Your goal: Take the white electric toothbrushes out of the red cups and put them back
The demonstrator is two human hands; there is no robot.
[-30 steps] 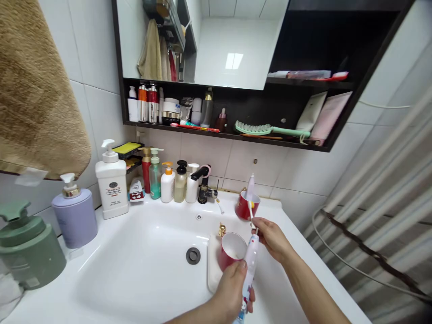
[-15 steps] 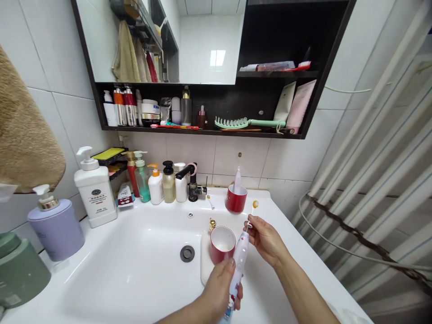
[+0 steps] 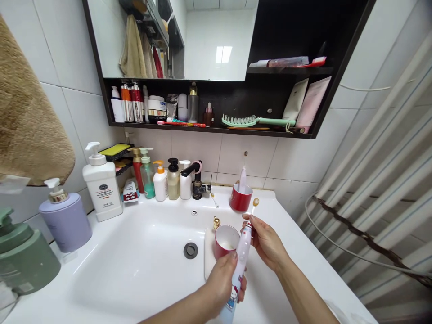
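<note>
My left hand (image 3: 219,281) is wrapped round the pale handle of an electric toothbrush (image 3: 243,252), printed with cartoon figures and tilted up over the basin. At its top end, my right hand (image 3: 268,243) pinches the base of the brush head (image 3: 255,203), whose bristles look yellowish. Head and handle now meet. Behind my left hand, a red cup (image 3: 221,249) with a white inside stands on a pale tray (image 3: 208,252). A second red cup (image 3: 240,201) on the sink ledge holds another pale electric toothbrush handle (image 3: 243,179).
A loose brush head (image 3: 215,202) lies by the black faucet (image 3: 197,182). Pump bottles (image 3: 161,182) line the back left of the white sink (image 3: 141,252). A dark cabinet (image 3: 222,130) overhangs the back, with a green hairbrush (image 3: 239,120) on its shelf. Pipes (image 3: 378,180) run at right.
The brush head has come down onto the toothbrush handle, and the metal shaft seen between them before is covered. The whole view has shifted slightly.
</note>
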